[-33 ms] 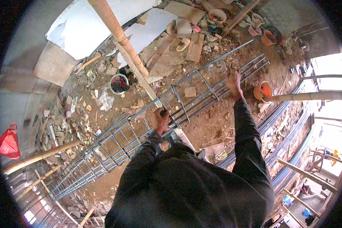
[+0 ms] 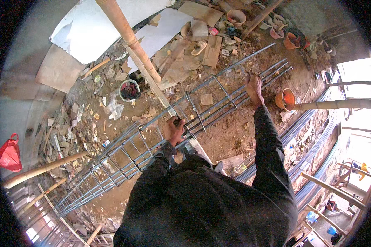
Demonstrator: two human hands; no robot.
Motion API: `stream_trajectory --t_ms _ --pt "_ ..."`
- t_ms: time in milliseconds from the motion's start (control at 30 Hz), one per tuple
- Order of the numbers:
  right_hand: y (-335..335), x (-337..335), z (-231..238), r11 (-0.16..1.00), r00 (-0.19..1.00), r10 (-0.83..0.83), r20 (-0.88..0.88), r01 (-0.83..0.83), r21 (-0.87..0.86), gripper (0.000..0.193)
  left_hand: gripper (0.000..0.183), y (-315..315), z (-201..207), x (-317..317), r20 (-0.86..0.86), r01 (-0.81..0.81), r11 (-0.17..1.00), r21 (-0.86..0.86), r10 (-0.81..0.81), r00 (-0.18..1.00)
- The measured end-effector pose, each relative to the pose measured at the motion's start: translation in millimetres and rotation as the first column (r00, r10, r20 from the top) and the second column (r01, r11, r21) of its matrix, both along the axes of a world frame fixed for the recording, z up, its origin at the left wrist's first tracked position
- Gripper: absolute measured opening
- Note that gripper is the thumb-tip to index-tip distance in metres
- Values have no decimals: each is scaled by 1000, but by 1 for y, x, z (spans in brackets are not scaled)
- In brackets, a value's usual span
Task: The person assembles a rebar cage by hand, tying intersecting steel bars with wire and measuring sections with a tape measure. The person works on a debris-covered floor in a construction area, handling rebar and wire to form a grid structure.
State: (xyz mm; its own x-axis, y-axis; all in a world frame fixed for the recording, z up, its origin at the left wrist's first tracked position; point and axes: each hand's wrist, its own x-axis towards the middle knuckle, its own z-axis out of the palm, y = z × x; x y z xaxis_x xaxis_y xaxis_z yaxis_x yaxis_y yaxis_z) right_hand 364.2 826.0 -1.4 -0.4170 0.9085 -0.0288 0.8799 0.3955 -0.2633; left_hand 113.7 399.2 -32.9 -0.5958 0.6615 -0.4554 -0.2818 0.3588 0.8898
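Observation:
A long rebar cage (image 2: 137,158) of ribbed steel bars and square stirrups runs slantwise from the lower left to the upper right before me. My left hand (image 2: 175,131) is closed around a short dark-handled tool (image 2: 177,122) above the cage's middle; a thin rod seems to run from it toward the bars, but its tip is not clear. Farther right, my right hand (image 2: 254,89) reaches over the bars near the cage's far end. Its fingers are bent round the steel there, and the fingertips are partly hidden.
A wooden plank (image 2: 151,84) and a bamboo pole (image 2: 130,39) stand beyond the cage. A pail (image 2: 129,90) sits among rubble at the left, an orange bucket (image 2: 285,99) near my right hand. Bundled steel bars (image 2: 305,133) lie at the right. A red bag (image 2: 9,154) hangs far left.

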Motion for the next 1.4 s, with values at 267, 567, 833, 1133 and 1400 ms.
stream_trajectory --t_ms 267,567,833,1133,1400 --pt "-70 -42 38 905 981 67 -184 18 426 42 23 6 18 1 -103 -18 992 122 31 994" --pt "-226 -83 45 938 868 343 -359 -294 184 31 27 -26 61 9 -162 6 973 229 32 986" --pt "-276 -100 27 914 882 328 -339 -387 -120 32 40 -150 105 27 -235 344 939 -21 -339 911" --pt "-257 -122 25 863 844 501 -194 -470 184 46 54 -279 106 71 16 -205 974 -99 208 978" --pt "-334 -231 71 781 667 618 -415 -464 417 55 50 -368 90 102 -14 -533 832 -157 538 843"
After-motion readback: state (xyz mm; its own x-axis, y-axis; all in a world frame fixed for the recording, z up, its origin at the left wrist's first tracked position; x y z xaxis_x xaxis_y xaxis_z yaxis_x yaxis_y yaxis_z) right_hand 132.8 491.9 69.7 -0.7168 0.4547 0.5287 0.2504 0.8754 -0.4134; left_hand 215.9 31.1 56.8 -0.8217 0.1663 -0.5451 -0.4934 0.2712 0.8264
